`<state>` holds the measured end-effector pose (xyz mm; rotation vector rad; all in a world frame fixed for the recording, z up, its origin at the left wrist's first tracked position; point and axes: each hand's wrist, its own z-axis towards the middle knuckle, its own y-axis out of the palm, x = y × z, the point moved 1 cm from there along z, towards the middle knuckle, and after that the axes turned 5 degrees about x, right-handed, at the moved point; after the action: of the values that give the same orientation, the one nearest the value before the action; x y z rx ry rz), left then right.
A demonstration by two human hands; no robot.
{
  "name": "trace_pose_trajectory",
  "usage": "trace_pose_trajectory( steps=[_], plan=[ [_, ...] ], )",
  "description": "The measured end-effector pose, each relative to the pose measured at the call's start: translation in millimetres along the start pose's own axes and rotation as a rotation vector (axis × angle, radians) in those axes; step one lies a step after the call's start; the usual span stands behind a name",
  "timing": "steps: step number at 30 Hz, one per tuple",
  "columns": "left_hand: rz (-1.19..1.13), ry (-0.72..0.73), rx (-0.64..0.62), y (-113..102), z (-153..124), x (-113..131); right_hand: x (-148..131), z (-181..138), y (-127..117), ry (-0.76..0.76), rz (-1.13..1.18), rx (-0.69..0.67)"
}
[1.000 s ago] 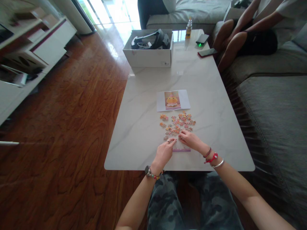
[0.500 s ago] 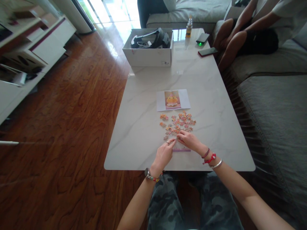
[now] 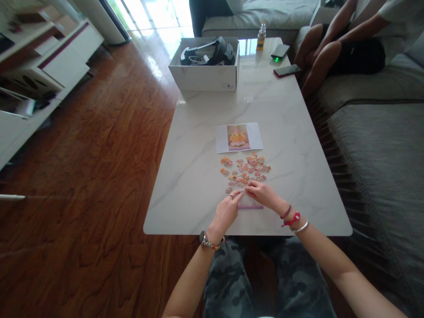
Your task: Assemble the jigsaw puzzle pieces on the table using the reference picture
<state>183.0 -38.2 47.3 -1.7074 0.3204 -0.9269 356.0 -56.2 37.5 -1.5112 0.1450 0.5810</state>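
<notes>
Puzzle pieces (image 3: 246, 168) just beyond left fingers (image 3: 236, 194) and right fingers (image 3: 252, 186), both bunched, gap and hold unclear.

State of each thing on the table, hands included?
left hand, fingers forward, grip unclear
right hand, fingers bent, grip unclear
puzzle pieces, loose, scattered
purple-edged section, partly covered
picture sheet, face up
white box, open, headset inside
bottle, upright
device, green light on
phone, lying flat
</notes>
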Motion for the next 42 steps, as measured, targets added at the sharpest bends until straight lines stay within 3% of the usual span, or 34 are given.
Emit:
trace_pose_trajectory(
  steps=[11,19,26,32,42],
  plan=[
    [-0.03,-0.014,0.0,-2,0,-1,0,2,6,-0.045,-0.016,0.032],
    [0.089,-0.021,-0.061,-4,5,6,3,3,14,-0.06,0.012,0.039],
    [0.126,-0.031,-0.103,-7,8,8,2,-5,7,-0.037,0.081,0.059],
    [0.132,-0.022,-0.09,-6,7,9,-3,-15,3,-0.119,-0.001,0.036],
    [0.037,-0.011,-0.071,-7,-1,4,-5,-9,4,-0.128,-0.013,0.033]
  ],
)
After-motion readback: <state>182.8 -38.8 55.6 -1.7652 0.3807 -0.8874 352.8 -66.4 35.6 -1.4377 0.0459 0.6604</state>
